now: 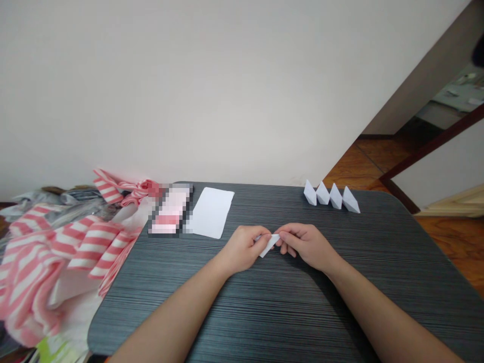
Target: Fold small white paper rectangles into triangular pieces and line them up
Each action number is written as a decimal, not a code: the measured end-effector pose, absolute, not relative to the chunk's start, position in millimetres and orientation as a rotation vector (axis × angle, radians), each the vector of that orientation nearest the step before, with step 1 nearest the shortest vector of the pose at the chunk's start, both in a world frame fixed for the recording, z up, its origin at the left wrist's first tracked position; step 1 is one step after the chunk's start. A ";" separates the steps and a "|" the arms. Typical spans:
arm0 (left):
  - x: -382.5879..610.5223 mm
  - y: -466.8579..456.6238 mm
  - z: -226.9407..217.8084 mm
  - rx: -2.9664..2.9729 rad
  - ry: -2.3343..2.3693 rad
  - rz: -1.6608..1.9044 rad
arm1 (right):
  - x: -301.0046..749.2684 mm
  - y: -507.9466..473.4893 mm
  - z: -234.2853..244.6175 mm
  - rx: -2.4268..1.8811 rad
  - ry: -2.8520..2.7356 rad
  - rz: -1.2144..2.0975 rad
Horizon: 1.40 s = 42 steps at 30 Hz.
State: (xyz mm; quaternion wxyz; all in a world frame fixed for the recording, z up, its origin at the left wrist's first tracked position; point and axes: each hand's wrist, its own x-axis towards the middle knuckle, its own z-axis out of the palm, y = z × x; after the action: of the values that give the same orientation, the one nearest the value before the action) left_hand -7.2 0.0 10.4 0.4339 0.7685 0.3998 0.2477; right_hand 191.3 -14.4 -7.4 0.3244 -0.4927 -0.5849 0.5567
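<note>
Between my two hands is a small piece of folded white paper, held just above the dark table. My left hand pinches its left side between thumb and fingers. At the paper's upper right end, my right hand grips with thumb and forefinger, the other fingers curled below. Part of the paper is hidden behind the left fingers. Several folded white paper boats stand in a row at the table's back right. A stack of white paper sheets lies to the left, beyond my left hand.
The dark wood-grain table has rounded corners and its back edge meets a pale wall. A blurred-out rectangular item lies left of the sheets. Red-and-white striped cloth is heaped beside the table. Wooden floor shows at right.
</note>
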 end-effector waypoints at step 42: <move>-4.9 1.1 14.2 1.903 0.924 0.578 | 187.1 -18.5 8.9 -1.281 -2.059 0.861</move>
State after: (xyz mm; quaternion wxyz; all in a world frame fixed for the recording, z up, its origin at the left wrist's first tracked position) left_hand -4.9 1.1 14.2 0.4566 0.7721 0.3746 0.2346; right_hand 187.1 -18.5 8.9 0.2802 -0.4780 -0.7681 0.3210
